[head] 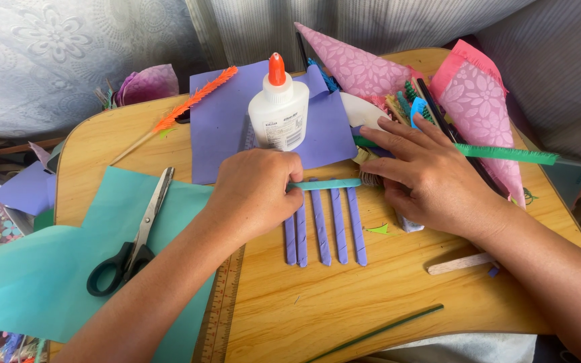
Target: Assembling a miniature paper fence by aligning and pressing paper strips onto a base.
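- Five purple rolled-paper sticks (pixel 327 225) lie side by side, upright in the view, at the middle of the wooden tabletop (pixel 371 302); a teal rolled-paper stick (pixel 324 183) lies across their far ends, so a crossbar looks to be going on, with no near one yet.
- Left hand (pixel 253 191): its grip is narrow, fingertips pinching and pressing the teal stick's left end.
- Right hand (pixel 432 178): fingers spread flat, pressing near the stick's right end, holding nothing.
- White glue bottle with an orange cap (pixel 278 111) stands just beyond; black-handled scissors (pixel 132 245) lie left on teal paper.
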